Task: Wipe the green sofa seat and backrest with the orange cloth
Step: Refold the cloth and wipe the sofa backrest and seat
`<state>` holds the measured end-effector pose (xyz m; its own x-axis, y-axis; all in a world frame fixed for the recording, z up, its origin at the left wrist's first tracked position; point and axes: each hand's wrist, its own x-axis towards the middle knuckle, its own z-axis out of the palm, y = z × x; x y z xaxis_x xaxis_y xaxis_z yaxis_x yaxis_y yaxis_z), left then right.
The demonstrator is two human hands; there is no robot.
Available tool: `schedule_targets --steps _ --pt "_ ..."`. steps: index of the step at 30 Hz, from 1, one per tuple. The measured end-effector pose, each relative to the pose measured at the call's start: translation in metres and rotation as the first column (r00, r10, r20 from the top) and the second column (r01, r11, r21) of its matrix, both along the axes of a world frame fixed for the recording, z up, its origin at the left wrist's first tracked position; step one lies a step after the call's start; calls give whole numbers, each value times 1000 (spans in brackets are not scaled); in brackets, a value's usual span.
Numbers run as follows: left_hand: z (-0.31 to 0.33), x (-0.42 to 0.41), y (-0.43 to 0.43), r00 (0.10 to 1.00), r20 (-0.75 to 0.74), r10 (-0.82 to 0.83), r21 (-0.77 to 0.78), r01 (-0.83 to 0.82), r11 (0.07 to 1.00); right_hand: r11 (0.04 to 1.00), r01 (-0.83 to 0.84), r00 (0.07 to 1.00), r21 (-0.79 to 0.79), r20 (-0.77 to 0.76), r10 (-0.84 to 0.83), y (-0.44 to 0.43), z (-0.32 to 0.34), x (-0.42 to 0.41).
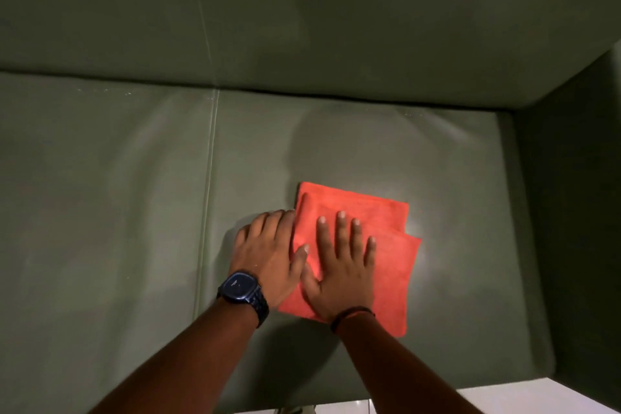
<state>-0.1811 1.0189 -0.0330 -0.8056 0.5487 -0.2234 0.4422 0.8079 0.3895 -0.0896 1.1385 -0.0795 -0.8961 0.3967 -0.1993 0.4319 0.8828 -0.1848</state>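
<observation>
Two hands press on the sofa seat [134,195]. The right hand [342,272] lies flat on the folded orange cloth [393,265], fingers spread, grip apart. The left hand [265,255] – a dark watch [239,286] at its wrist – rests beside the cloth's left edge, fingers curled, thumb touching the cloth. The backrest [302,17] rises behind.

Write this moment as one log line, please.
stage: wiping seat | right hand: flat on orange cloth | left hand: at cloth's left edge | sofa seat | backrest: untouched
</observation>
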Motion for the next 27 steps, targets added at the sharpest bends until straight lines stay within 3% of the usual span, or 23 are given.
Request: schedule_targets --steps 4,10,15,19,21,24,27 --pt "-2 0 1 999 19 26 24 -27 999 990 -140 990 35 -26 141 28 -1 8" --pt "-7 2 -2 999 31 26 22 -27 999 973 231 973 8 8 -231 5 6 -9" --pt "-4 26 -4 992 76 105 67 -111 992 989 147 988 -25 42 -146 -16 6 -9" --pt "-1 57 -10 939 64 338 49 -342 939 975 194 980 -112 53 -189 -6 13 -23" --pt "1 65 -9 868 135 478 53 -488 871 988 70 997 -138 44 -65 0 20 -41" --pt "8 57 -4 690 331 643 -58 -666 744 942 -312 943 -126 82 324 16 32 -68" --pt "7 48 2 621 421 661 -266 -613 744 836 -549 829 -12 119 546 30 40 -81"
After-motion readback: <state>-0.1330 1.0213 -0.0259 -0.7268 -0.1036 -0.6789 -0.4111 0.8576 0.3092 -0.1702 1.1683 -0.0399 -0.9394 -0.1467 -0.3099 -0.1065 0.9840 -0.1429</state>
